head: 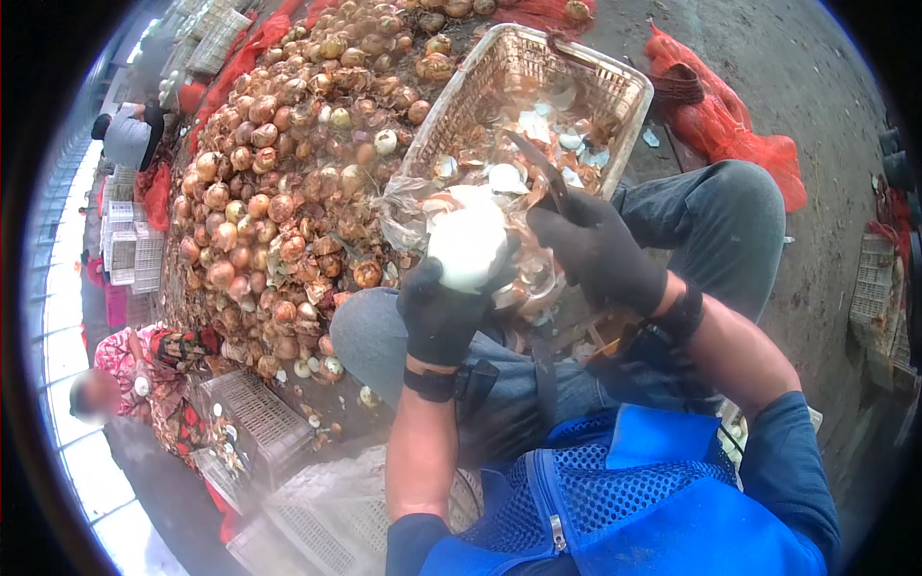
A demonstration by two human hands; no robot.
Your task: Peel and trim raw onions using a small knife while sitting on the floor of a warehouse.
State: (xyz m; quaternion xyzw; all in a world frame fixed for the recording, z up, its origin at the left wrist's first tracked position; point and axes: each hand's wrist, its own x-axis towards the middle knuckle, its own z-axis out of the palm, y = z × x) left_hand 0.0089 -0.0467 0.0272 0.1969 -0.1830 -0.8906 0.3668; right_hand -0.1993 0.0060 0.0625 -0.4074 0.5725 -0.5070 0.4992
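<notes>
In my gloved left hand rests a peeled white onion, gripped from below. My gloved right hand, just to the right of the onion, is closed around a knife; its dark curved blade points up and left. Blade and onion are apart. Beyond both hands stands a plastic crate holding onion skins and pale peeled pieces. Thin onion skins also show between my hands, above my lap. Some of the knife's handle is hidden by my fingers.
A large heap of unpeeled onions spreads to the left. Red mesh sacks lie at upper right. Plastic crates stand at lower left, near a seated person. Another person is farther off, beside more crates.
</notes>
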